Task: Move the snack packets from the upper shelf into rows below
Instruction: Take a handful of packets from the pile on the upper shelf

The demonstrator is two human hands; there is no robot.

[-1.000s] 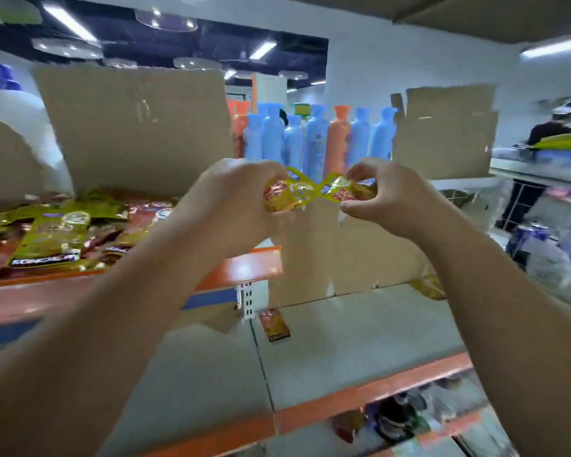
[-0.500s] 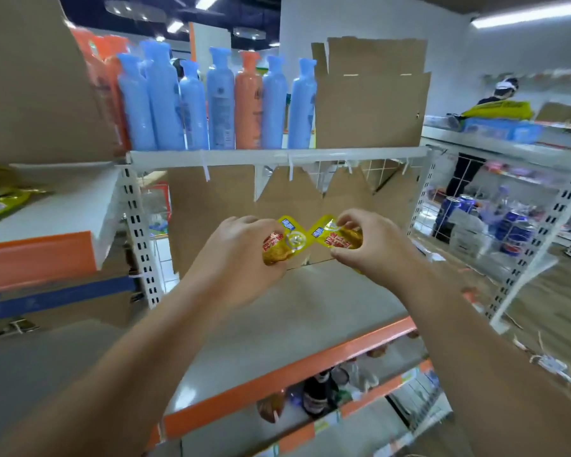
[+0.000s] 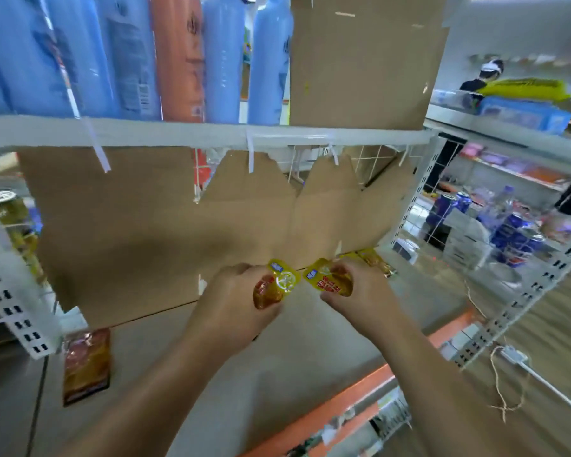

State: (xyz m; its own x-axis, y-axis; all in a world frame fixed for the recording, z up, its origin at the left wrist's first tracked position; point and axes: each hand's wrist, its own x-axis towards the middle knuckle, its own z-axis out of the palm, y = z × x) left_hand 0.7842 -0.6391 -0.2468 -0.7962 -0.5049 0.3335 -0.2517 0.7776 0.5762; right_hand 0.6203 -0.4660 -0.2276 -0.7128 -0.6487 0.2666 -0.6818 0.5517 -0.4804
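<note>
Pinch grip both sides: left hand grips yellow packet, right hand grips second packet, frame centre, low over grey shelf. Probably lining up row against cardboard backing. Packets glossy, crinkly foil, flat pouches. Loose packet lies lower left.

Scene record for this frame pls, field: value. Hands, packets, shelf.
left hand: grips yellow packet
right hand: grips second yellow packet
position: both held side by side over lower shelf, before cardboard sheet
on shelf: lone packet lying at left; more packets at back right
above: white shelf with bottles, cardboard box
</note>
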